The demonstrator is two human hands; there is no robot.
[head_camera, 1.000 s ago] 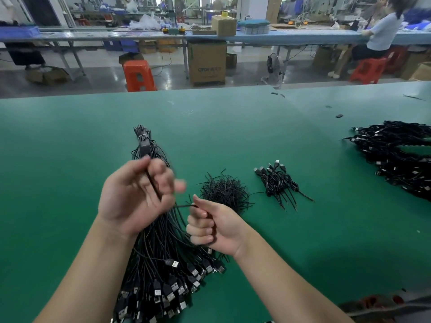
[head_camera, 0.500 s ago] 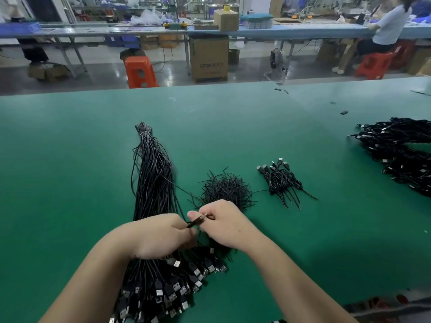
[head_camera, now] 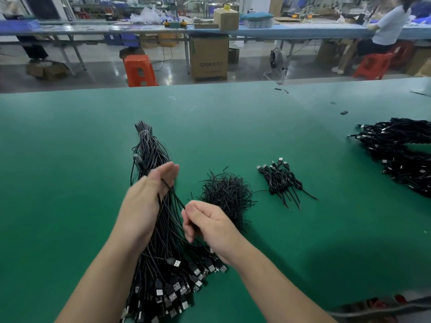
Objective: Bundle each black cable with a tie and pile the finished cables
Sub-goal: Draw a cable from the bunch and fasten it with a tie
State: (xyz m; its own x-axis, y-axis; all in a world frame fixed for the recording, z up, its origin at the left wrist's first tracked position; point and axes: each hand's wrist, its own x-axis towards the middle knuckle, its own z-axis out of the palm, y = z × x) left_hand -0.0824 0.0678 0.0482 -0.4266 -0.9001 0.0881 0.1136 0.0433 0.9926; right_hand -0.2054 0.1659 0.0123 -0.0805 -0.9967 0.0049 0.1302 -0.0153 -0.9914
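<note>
Two hands work one thin black cable above the long bundle of black USB cables (head_camera: 163, 229) on the green table (head_camera: 70, 159).

The bundle's long axis runs away, plugs nearest. Left hand (head_camera: 149, 199), fingers straight, carries the cable (head_camera: 173, 197); right hand (head_camera: 210, 224) pinches it. Right of the bundle: one heap of black ties (head_camera: 225, 194), one small pile of tied cables (head_camera: 282, 180).

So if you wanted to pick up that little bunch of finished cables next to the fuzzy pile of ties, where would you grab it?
Probably round the middle of the small bundle of cables, where the loops bunch together. The plugs fan out at its far end and thin loose tails stick out toward you, so both ends would likely slip. Coming down from above with the right hand looks easiest, since the bundle lies flat on the green table.
</note>
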